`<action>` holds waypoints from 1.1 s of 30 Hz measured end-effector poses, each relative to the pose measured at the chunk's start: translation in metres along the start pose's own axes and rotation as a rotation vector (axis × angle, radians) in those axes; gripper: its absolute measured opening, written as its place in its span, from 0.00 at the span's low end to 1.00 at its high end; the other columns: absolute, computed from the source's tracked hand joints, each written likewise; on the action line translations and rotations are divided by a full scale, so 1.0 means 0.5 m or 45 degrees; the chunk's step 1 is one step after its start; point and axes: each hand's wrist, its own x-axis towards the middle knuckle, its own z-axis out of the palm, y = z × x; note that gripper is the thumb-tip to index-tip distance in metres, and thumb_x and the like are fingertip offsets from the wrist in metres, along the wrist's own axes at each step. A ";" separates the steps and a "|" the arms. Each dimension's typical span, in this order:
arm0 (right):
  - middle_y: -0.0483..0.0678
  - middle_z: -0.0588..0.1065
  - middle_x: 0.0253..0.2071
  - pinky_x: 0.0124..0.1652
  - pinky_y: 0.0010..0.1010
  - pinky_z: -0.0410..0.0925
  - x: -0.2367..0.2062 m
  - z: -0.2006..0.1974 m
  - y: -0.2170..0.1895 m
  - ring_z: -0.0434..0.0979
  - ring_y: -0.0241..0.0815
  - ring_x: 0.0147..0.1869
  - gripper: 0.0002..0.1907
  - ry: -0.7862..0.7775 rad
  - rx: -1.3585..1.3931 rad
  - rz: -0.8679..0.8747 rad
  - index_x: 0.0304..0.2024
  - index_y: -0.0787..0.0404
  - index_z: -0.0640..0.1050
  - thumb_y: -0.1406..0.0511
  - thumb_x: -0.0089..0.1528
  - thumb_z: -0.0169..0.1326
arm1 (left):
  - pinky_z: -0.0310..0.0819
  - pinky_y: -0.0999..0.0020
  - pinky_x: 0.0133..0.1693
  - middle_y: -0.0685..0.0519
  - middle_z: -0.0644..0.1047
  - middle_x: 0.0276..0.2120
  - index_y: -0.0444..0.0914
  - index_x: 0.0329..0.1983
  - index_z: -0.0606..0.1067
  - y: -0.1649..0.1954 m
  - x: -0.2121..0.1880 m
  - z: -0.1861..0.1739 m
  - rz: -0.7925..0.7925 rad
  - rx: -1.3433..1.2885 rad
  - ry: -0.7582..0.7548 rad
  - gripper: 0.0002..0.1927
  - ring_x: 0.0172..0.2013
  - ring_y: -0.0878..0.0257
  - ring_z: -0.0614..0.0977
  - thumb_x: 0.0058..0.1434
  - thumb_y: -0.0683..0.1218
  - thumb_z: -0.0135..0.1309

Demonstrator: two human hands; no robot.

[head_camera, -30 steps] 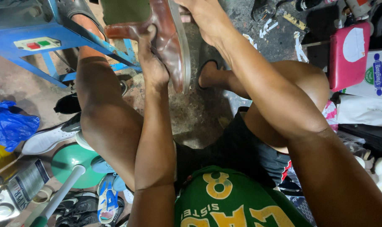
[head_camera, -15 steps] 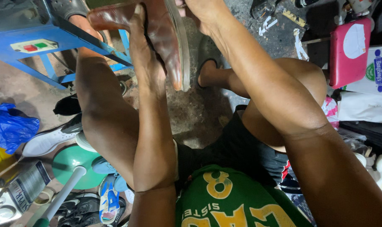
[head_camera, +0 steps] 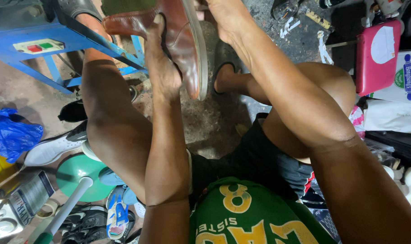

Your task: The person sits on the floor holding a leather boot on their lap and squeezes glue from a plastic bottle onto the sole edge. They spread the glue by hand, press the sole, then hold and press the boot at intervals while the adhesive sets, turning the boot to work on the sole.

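head view: I'm looking down past my knees.
shoe: brown leather shoe (head_camera: 178, 40) held up on edge, sole facing right, above the floor.
left hand (head_camera: 162, 68): grip wrapped round the upper.
right hand (head_camera: 226, 20): at the sole's top; can't tell its grip.
tip: I'd brace my left wrist so the shoe can't twist.

A brown leather shoe (head_camera: 178, 40), held on edge, grey sole rightward.

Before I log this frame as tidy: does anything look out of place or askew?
Yes. Loose shoes lie scattered on the floor: a white sneaker on its side, blue ones piled by a green stand. The held brown shoe looks intact.
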 end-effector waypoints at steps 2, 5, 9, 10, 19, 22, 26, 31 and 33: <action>0.39 0.74 0.26 0.36 0.30 0.67 -0.007 0.002 -0.004 0.72 0.32 0.31 0.09 -0.023 0.037 -0.019 0.27 0.54 0.78 0.63 0.63 0.60 | 0.73 0.58 0.63 0.48 0.79 0.55 0.32 0.63 0.71 -0.006 0.000 -0.008 -0.005 -0.056 -0.017 0.21 0.56 0.58 0.80 0.74 0.51 0.50; 0.40 0.75 0.29 0.39 0.29 0.69 -0.017 0.005 -0.006 0.74 0.32 0.34 0.08 -0.042 0.045 -0.039 0.30 0.55 0.79 0.63 0.64 0.61 | 0.72 0.57 0.63 0.47 0.78 0.56 0.32 0.63 0.71 -0.012 0.000 -0.016 0.013 -0.079 -0.002 0.21 0.57 0.56 0.79 0.74 0.49 0.51; 0.40 0.74 0.32 0.40 0.29 0.67 -0.028 0.006 -0.004 0.73 0.33 0.36 0.07 -0.109 0.124 -0.061 0.32 0.58 0.79 0.65 0.64 0.63 | 0.72 0.57 0.64 0.47 0.78 0.56 0.32 0.63 0.71 -0.018 -0.003 -0.027 0.058 -0.044 -0.014 0.21 0.58 0.55 0.79 0.71 0.46 0.55; 0.41 0.74 0.33 0.40 0.29 0.66 -0.030 0.006 -0.003 0.73 0.33 0.37 0.07 -0.139 0.158 -0.085 0.33 0.58 0.79 0.65 0.64 0.64 | 0.72 0.57 0.64 0.46 0.78 0.55 0.32 0.63 0.71 -0.019 -0.004 -0.029 0.072 -0.035 -0.006 0.22 0.57 0.55 0.79 0.70 0.46 0.56; 0.40 0.78 0.38 0.47 0.33 0.68 -0.048 -0.004 0.012 0.77 0.35 0.45 0.07 -0.147 0.060 -0.137 0.41 0.59 0.82 0.64 0.63 0.66 | 0.70 0.58 0.62 0.48 0.76 0.53 0.32 0.61 0.71 -0.025 -0.004 -0.047 0.084 0.006 0.107 0.22 0.56 0.57 0.77 0.66 0.45 0.56; 0.41 0.78 0.38 0.46 0.32 0.65 -0.052 -0.006 0.012 0.74 0.35 0.45 0.08 -0.132 0.045 -0.139 0.41 0.61 0.82 0.65 0.65 0.67 | 0.70 0.56 0.61 0.47 0.76 0.52 0.32 0.62 0.70 -0.023 -0.007 -0.051 0.047 0.021 0.124 0.24 0.54 0.55 0.78 0.65 0.46 0.57; 0.42 0.78 0.39 0.46 0.34 0.63 -0.059 -0.004 0.013 0.74 0.37 0.46 0.10 -0.173 0.066 -0.185 0.41 0.61 0.82 0.64 0.63 0.69 | 0.70 0.56 0.63 0.45 0.76 0.53 0.31 0.62 0.70 -0.018 -0.010 -0.045 0.070 -0.030 0.077 0.26 0.55 0.54 0.78 0.62 0.45 0.57; 0.42 0.78 0.43 0.50 0.35 0.65 -0.070 -0.007 0.016 0.76 0.38 0.50 0.14 -0.145 0.051 -0.189 0.45 0.59 0.80 0.63 0.61 0.70 | 0.68 0.56 0.65 0.47 0.76 0.54 0.32 0.63 0.69 -0.017 -0.009 -0.040 0.085 -0.105 0.084 0.27 0.57 0.55 0.77 0.60 0.44 0.57; 0.45 0.77 0.49 0.53 0.37 0.67 -0.068 -0.015 0.015 0.75 0.39 0.54 0.18 -0.163 -0.068 -0.205 0.51 0.60 0.78 0.60 0.63 0.68 | 0.68 0.55 0.65 0.45 0.75 0.53 0.30 0.62 0.69 -0.017 -0.010 -0.046 0.096 -0.051 0.096 0.27 0.57 0.54 0.77 0.61 0.44 0.57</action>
